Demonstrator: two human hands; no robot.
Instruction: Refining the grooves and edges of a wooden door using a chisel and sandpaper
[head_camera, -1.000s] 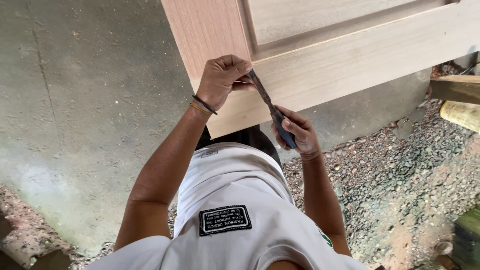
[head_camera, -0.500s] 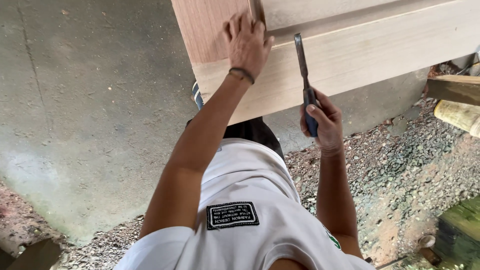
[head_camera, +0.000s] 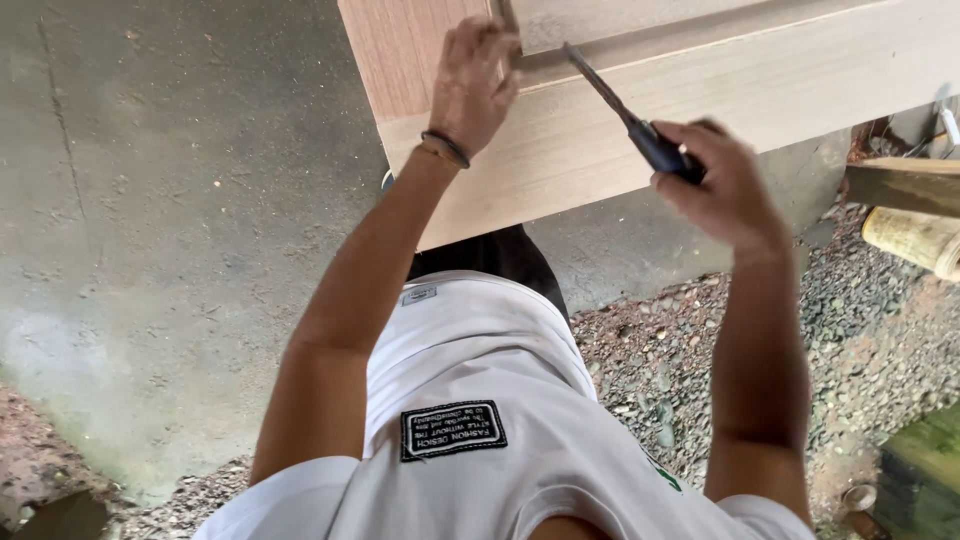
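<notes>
Two hands are engaged: the left hand (head_camera: 478, 85) is pressed flat, fingers spread, on the wooden door panel (head_camera: 640, 120); the chisel (head_camera: 625, 110) is gripped in the right hand (head_camera: 722, 185), and is best kept low along the groove.

Soft, even daylight fills the frame, bright enough to show grain on the pale wooden panel (head_camera: 640, 110) along the top and texture on the grey concrete floor (head_camera: 170, 220) at the left, with no glare and no hard-edged shadows; only a dim band lies under the panel's lower edge near the centre. The right hand (head_camera: 725, 185) at the upper right is smeared by motion blur, as is the dark-handled chisel (head_camera: 630, 110) it grips, while the left hand (head_camera: 475, 85) at the top centre is slightly soft. The gravel at the lower right is sharp, and the white shirt at the bottom is close, bright and mildly stretched by the wide lens.
</notes>
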